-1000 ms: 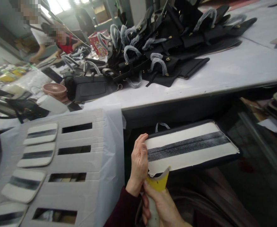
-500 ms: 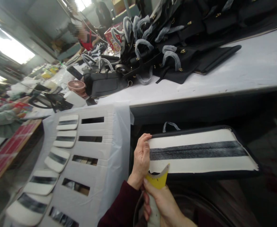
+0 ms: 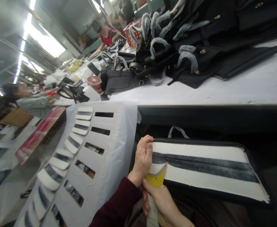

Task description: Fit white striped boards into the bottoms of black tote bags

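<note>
My left hand (image 3: 143,159) grips the near end of a long flat panel (image 3: 206,165), white with a dark stripe down its middle and a black border. My right hand (image 3: 163,203) is wrapped round the pale handle of a tool with a yellow curved blade (image 3: 155,179); the blade touches the panel's white face next to my left thumb. The panel stretches away to the right below the table edge.
A white slotted board (image 3: 110,126) at left carries several similar small striped pieces (image 3: 84,113). A pile of black handbags (image 3: 188,37) with wrapped handles lies on the white table (image 3: 223,88). A pink basket (image 3: 94,81) stands further back. Other people work at left and behind.
The view has swung left and tilted, so the panel now slopes down to the right. Both hands keep their hold; the yellow blade stays on the panel's near end.
</note>
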A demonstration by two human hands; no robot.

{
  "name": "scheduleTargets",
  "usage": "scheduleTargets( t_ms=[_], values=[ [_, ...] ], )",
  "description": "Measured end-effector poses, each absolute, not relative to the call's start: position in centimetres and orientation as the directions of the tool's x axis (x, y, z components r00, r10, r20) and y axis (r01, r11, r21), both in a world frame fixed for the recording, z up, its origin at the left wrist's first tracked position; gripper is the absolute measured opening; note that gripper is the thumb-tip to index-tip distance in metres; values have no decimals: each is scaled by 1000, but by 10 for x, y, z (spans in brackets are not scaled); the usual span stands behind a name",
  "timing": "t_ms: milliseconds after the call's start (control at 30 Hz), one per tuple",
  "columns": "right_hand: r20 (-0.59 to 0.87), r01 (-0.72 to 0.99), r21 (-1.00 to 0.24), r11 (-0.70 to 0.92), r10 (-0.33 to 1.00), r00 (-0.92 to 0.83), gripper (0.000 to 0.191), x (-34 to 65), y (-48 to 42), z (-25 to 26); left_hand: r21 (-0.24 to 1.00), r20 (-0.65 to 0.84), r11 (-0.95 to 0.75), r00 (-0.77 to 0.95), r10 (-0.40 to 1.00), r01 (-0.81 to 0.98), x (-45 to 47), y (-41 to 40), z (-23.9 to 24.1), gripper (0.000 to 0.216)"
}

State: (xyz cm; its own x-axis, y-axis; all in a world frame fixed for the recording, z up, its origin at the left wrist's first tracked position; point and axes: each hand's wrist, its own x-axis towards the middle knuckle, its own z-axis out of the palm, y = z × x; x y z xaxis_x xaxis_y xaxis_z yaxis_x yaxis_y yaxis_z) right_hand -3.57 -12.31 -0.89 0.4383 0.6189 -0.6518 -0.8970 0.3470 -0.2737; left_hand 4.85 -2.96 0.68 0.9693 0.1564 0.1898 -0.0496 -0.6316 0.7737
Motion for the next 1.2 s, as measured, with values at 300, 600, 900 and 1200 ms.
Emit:
scheduleTargets(
  t_ms=[300,600,900,1200],
  values=[
    [-642,-893,-292,343,621,449,61,-37,-136,-8,357,297,-932,954,47,-65,50,-48,14,42],
    [-626,-734,-514,444,390,675,70,-56,-138,-35,262,353,-964,934,57,-41,52,-59,3,60],
    [-492,-702,-669,243,564,664,78,-60,-163,15,999,4,31,835,550,-25,57,-43,20,50],
    [-344,-331,-927,179,-47,938,52,82,-336,49,854,-377,514,775,507,79,-25,-27,-3,41]
  ],
)
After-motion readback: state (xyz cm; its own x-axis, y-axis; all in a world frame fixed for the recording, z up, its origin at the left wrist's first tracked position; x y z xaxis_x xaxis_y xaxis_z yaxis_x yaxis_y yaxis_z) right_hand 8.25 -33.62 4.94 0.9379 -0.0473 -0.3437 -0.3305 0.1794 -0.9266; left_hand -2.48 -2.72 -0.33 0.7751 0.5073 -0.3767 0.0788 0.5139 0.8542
